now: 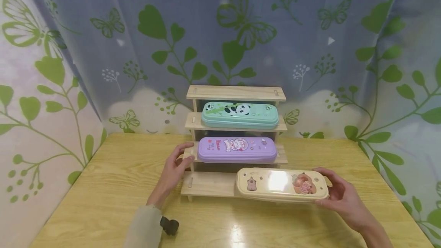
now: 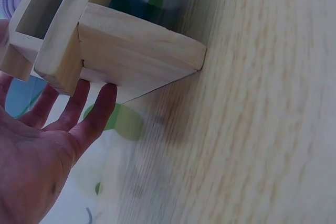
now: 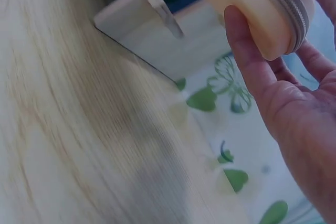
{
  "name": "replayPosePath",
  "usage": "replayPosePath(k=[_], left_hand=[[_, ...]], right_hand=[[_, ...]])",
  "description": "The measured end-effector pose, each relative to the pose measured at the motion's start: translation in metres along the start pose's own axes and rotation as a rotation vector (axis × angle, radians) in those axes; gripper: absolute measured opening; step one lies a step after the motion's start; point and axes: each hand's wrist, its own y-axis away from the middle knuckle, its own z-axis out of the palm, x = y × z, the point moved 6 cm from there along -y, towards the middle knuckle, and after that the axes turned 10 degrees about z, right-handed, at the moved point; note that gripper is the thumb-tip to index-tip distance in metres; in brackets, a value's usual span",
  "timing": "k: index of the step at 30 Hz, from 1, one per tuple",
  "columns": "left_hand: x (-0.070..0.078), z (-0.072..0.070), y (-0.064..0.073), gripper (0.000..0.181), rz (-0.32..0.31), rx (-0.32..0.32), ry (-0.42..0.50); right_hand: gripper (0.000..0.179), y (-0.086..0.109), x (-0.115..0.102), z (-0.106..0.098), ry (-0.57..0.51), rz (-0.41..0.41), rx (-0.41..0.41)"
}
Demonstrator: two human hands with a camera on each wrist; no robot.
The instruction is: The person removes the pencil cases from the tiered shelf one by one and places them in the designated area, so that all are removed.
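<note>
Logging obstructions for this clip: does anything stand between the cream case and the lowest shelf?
Nothing visible. The right hand grips the cream case, which overlaps the lowest shelf in the head view; the left hand is left of the case.

cream case: glossy, smooth | rack: pale matt wood | table: wood-grained, shiny
</note>
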Motion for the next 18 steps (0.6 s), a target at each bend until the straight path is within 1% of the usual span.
replayPosePath(k=[3, 9, 14, 16, 18], left_hand=[[0.001, 0.001, -0.001, 0.039, 0.005, -0.005, 0.004], [0.001, 0.001, -0.001, 0.038, -0.02, 0.008, 0.0], [0.0, 0.001, 0.0, 0.037, -0.026, 0.014, 0.005], [0.0, 0.001, 0.001, 0.037, -0.024, 0.021, 0.009], [0.0, 0.001, 0.001, 0.037, -0.018, 0.027, 0.013]], right_hand=[[0.077, 0.011, -0.002, -0.011, -0.023, -0.018, 0.009], [0.081, 0.03, -0.009, -0.033, -0.069, -0.05, 0.041], [0.084, 0.044, -0.021, -0.047, -0.098, -0.107, 0.046], [0.085, 0.049, -0.026, -0.053, -0.104, -0.136, 0.068], [0.086, 0.054, -0.031, -0.059, -0.11, -0.156, 0.107]])
